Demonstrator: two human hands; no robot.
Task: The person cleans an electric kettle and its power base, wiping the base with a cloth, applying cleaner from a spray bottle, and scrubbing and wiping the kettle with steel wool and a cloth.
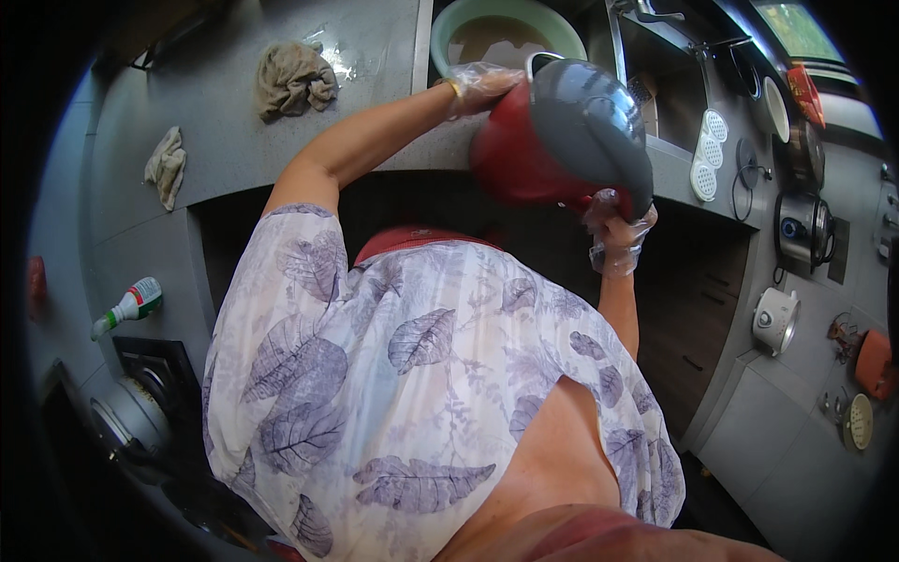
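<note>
A rounded red and dark grey vessel (pixel 590 119), with a shiny metal rim at its upper left, is held tilted over the counter's front edge. Its exact kind cannot be told. My left hand (pixel 484 88), in a clear plastic glove, holds it near the rim. Also gloved in clear plastic, my right hand (pixel 619 232) grips a red part at the lower right end. Just beyond my left hand, a pale green basin (pixel 438 38) of brownish, cloudy water sits in the sink area. The vessel overlaps the basin's near right edge; its inside is mostly hidden.
A crumpled brown cloth (pixel 293 79) and a smaller rag (pixel 166 167) lie on the grey counter (pixel 232 151) to the left. Farther left are a spray bottle (pixel 133 305) and a pot (pixel 130 414). A faucet (pixel 657 12), white perforated ladle (pixel 709 154) and electric cooker (pixel 804 228) are right.
</note>
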